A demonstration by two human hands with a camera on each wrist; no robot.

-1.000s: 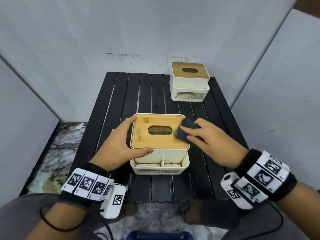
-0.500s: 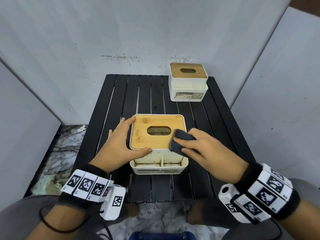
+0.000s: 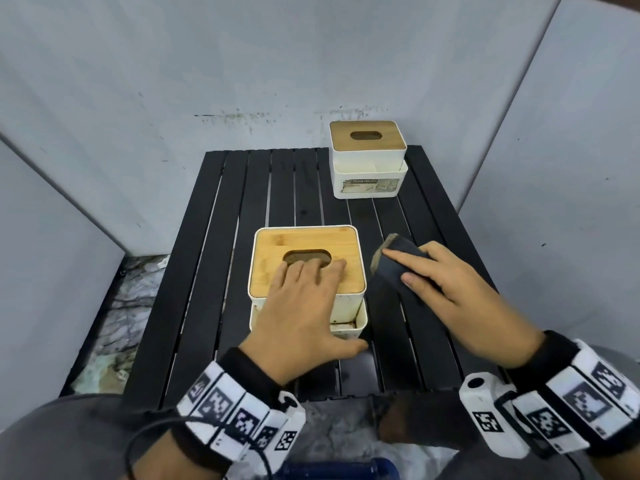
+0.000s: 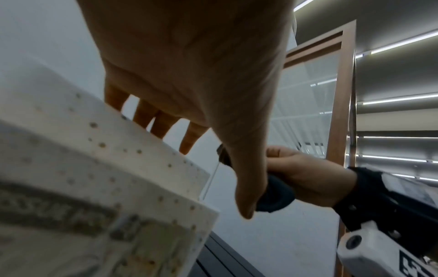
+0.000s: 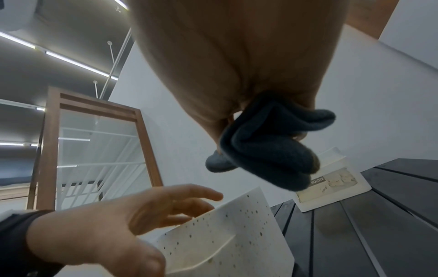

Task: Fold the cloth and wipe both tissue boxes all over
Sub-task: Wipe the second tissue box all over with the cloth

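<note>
Near tissue box (image 3: pixel 306 261) light, rigid: left hand (image 3: pixel 304 306) flat on lid. Beside it, right hand (image 3: pixel 446 289) pinches soft folded cloth (image 3: pixel 394 265).

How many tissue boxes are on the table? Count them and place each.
2. The near box sits mid-table under the left hand, beside the cloth held by the right hand. The far box stands at the table's back right corner. None looks hidden.
</note>
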